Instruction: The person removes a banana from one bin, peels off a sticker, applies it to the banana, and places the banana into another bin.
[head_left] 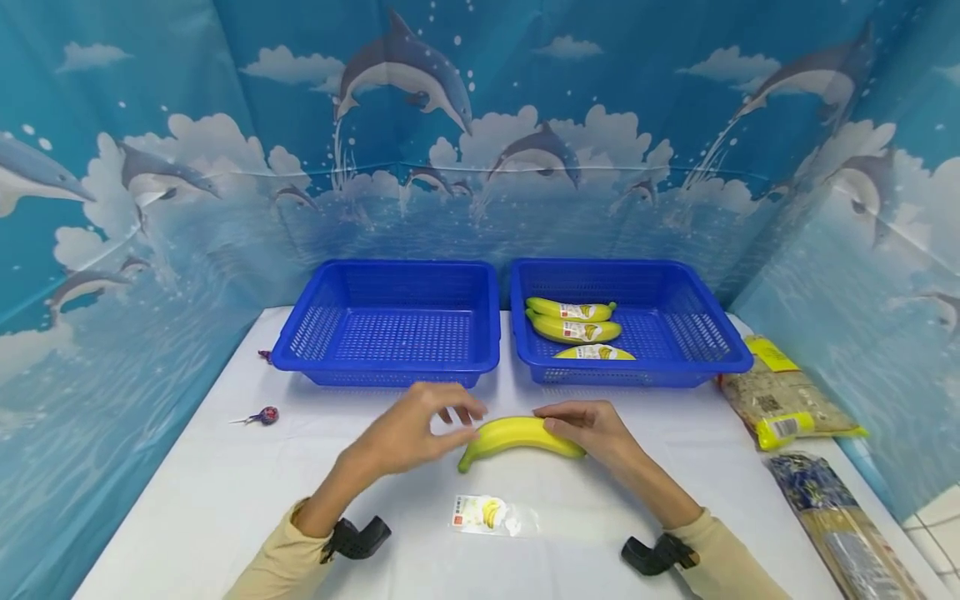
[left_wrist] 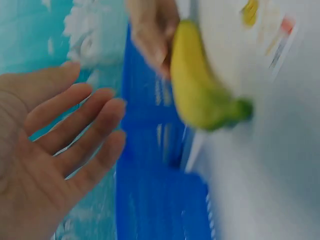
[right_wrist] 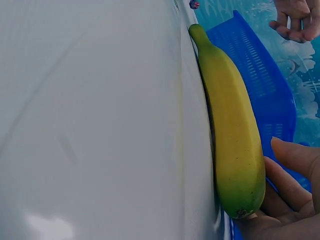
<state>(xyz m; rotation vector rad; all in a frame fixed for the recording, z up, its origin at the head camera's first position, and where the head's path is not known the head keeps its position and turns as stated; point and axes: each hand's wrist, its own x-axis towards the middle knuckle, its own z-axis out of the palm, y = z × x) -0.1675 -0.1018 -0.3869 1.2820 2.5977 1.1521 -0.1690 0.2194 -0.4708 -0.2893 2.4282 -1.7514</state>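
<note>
A yellow banana [head_left: 517,435] with green ends lies crosswise on the white table, its stem to the left. My left hand [head_left: 423,425] hovers beside the stem end with fingers spread; the left wrist view shows a gap between that hand [left_wrist: 70,140] and the banana [left_wrist: 192,75]. At the other end my right hand [head_left: 592,429] rests its fingertips against the banana. In the right wrist view its thumb stands off the banana [right_wrist: 232,130]. Closer to me lies a flat clear strip with a printed banana label [head_left: 476,513].
Two blue baskets stand at the back; the right basket [head_left: 637,367] holds several labelled bananas [head_left: 573,331], beside the left basket [head_left: 386,367]. A lollipop [head_left: 266,415] lies at left. At right are a grain bag [head_left: 787,396] and a long packet [head_left: 847,525].
</note>
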